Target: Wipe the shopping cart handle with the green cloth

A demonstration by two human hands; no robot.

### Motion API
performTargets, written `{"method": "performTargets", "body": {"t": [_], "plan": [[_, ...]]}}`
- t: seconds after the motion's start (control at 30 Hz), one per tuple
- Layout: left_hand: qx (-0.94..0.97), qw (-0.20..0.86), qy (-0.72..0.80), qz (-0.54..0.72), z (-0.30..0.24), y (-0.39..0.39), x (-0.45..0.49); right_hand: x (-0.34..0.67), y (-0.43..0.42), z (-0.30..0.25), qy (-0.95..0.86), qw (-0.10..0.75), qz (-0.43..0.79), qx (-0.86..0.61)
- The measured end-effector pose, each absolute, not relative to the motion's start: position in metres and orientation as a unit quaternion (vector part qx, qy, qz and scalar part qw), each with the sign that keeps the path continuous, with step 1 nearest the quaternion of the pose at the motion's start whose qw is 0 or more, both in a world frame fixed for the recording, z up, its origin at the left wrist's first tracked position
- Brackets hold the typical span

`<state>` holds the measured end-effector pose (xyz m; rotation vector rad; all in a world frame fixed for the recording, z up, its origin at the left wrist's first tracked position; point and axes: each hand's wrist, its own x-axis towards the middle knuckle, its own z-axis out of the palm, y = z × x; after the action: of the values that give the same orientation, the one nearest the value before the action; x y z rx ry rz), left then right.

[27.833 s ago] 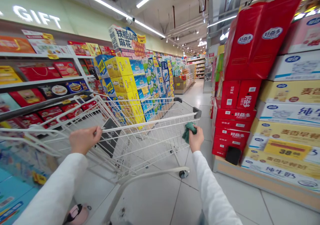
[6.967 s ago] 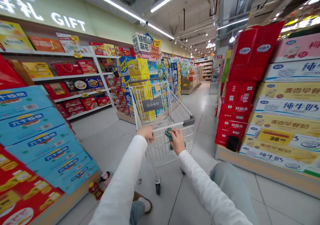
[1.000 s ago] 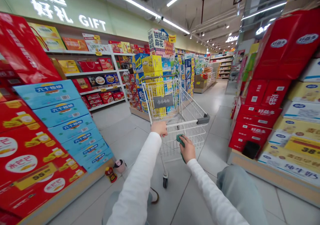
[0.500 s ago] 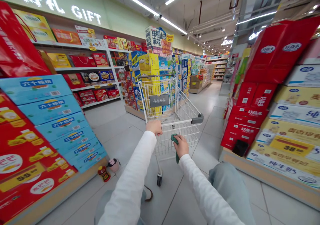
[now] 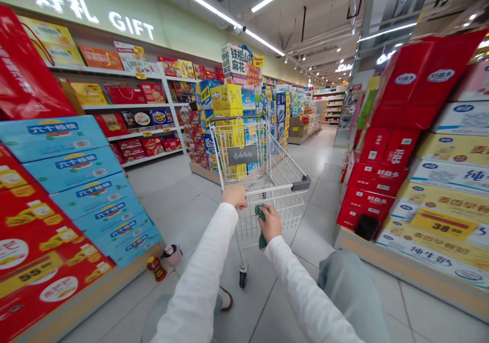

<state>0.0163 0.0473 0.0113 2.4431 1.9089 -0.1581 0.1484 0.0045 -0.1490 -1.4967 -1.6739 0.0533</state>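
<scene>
In front of me stands a white wire shopping cart (image 5: 284, 213) with a grey corner piece and a grey sign panel in its basket. My left hand (image 5: 234, 197) is closed around the cart's near left corner. A dark green cloth (image 5: 262, 238) is pinched in the fingers of my right hand (image 5: 270, 222), against the front wires of the basket; part of it hangs below the hand. Whether the cloth presses on a wire cannot be made out.
Blue cartons (image 5: 97, 188) and red cartons (image 5: 32, 266) are stacked at left. On the floor beside them stand a red-and-yellow bottle (image 5: 156, 268) and a pink container (image 5: 172, 254). At right, more boxes (image 5: 439, 221) fill a low platform with a black phone-like object (image 5: 367, 226).
My right hand has moved slightly left with the green cloth, closer to my left hand. The left hand keeps its grip on the cart.
</scene>
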Motion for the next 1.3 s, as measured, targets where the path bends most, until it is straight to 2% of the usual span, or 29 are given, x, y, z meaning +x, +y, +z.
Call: {"method": "performTargets", "body": {"t": [0.63,0.83,1.0,1.3], "plan": [[0.787,0.031,0.614,-0.051,0.013,0.043,0.014,0.136,0.001,-0.158,-0.703,0.449,0.015,-0.551],[0.787,0.023,0.614,-0.059,0.010,0.045,0.007,0.164,0.000,-0.116,-0.650,0.557,-0.081,-0.511],[0.787,0.029,0.613,-0.059,0.010,0.043,0.005,0.194,0.009,-0.083,-0.705,0.506,-0.095,-0.488],[0.789,0.036,0.611,-0.054,0.012,0.045,0.006,0.232,0.014,-0.057,-0.667,0.486,-0.122,-0.550]]}}
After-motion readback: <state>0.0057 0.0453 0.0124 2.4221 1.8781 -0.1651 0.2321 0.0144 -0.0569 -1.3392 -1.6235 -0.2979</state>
